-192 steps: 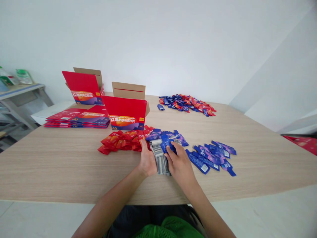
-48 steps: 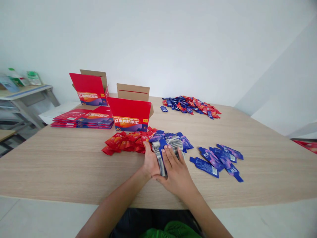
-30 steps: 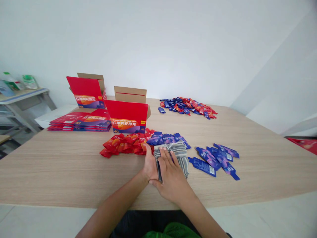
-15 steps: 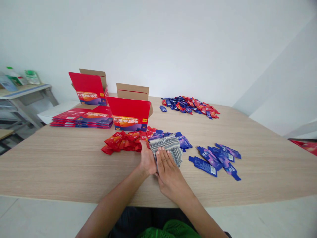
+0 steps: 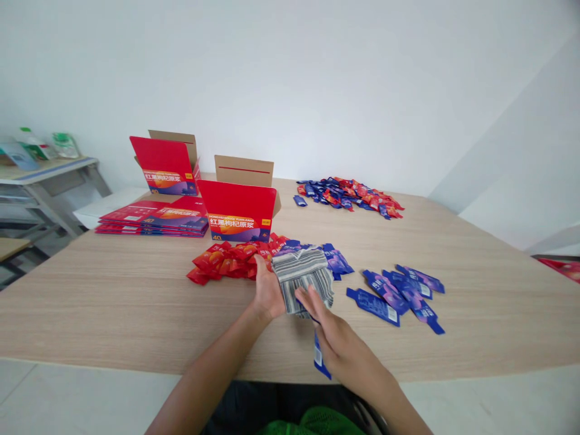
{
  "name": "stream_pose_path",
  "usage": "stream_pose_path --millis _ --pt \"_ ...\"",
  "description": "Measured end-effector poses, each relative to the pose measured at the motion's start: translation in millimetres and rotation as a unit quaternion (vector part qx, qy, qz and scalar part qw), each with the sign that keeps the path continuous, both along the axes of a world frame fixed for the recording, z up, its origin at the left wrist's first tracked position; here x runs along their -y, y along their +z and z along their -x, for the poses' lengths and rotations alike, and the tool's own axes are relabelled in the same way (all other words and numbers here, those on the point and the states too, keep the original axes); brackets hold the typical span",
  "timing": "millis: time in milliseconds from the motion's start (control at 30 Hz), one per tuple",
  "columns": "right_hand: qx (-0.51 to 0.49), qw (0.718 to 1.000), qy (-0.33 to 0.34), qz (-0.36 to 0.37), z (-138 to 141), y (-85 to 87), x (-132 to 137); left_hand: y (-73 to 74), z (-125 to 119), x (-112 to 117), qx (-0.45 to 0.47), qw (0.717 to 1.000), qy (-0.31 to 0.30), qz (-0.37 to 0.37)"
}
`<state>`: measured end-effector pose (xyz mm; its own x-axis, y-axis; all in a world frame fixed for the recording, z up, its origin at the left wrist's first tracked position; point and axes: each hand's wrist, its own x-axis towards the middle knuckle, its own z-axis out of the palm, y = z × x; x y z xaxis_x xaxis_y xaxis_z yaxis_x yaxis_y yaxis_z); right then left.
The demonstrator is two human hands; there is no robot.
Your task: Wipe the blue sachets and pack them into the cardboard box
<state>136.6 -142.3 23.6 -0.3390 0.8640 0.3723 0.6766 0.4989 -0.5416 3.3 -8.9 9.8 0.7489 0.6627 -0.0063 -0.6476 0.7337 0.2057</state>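
Observation:
My left hand (image 5: 268, 291) holds a folded grey-and-white striped cloth (image 5: 302, 272) from its left side; most of its fingers are hidden beneath. At the cloth's lower right edge is my right hand (image 5: 333, 335), its fingertips over the fabric. A blue sachet (image 5: 321, 356) sticks out from under that hand, gripped on the thumb side, its lower end pointing towards me. Red sachets (image 5: 231, 260) lie heaped just beyond my left hand. More purple-blue sachets (image 5: 338, 261) show behind the cloth, partly covered by it.
Several flat blue sachets (image 5: 392, 293) lie to the right. An open red carton (image 5: 240, 211) stands behind the red heap, another red carton (image 5: 165, 166) farther left. Flattened cartons (image 5: 151, 217) are stacked beside them. A mixed sachet pile (image 5: 351, 194) lies near the wall.
My right hand has drawn back from the cloth, down and to the right, with a blue sachet now showing under it. My left hand stays with the cloth.

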Motion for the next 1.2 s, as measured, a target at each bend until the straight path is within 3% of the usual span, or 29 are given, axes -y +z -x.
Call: stream_pose_path --millis 33,100,167,200,267,367,467,567,767,967,1200 --pt "-0.099 0.994 -0.03 0.029 0.7 2.2 -0.5 -1.3 -0.1 1.4 0.003 1.0 -0.005 -0.01" --pt "-0.28 0.955 -0.066 0.075 4.4 2.0 -8.6 -4.5 -1.0 4.3 -0.007 1.0 -0.013 -0.019" --pt "-0.377 0.919 -0.063 0.097 8.2 -4.8 -24.4 -7.5 -2.6 6.7 -0.032 0.999 -0.015 -0.012" --pt "-0.385 0.916 -0.06 0.096 9.1 -10.0 -33.6 -8.6 -3.4 7.5 -0.044 0.999 -0.016 -0.006" --pt "-0.335 0.937 -0.085 0.058 8.3 -21.7 -50.4 -9.5 -4.9 7.8 -0.057 0.998 -0.013 0.003" --pt "-0.175 0.969 -0.17 -0.033 4.3 -34.8 -63.7 -9.5 -5.9 5.1 -0.045 0.999 -0.008 0.0" --pt "-0.019 0.965 -0.232 -0.121 2.5 -36.7 -63.4 -10.3 -5.9 1.5 -0.028 1.0 -0.003 0.001" --pt "0.089 0.953 -0.228 -0.18 4.2 -31.2 -58.8 -10.0 -5.8 0.5 -0.022 1.0 -0.013 0.009" --pt "0.221 0.957 -0.113 -0.153 7.9 -19.3 -50.0 -2.1 -5.5 4.7 -0.031 0.999 0.013 0.012" --pt "0.205 0.964 -0.11 -0.129 16.0 -19.6 -40.1 -3.1 -4.3 7.2 -0.01 0.999 -0.036 -0.018" --pt "0.23 0.968 -0.048 -0.091 9.6 -10.5 -32.2 -1.4 0.9 2.1 -0.01 1.0 -0.005 -0.015"
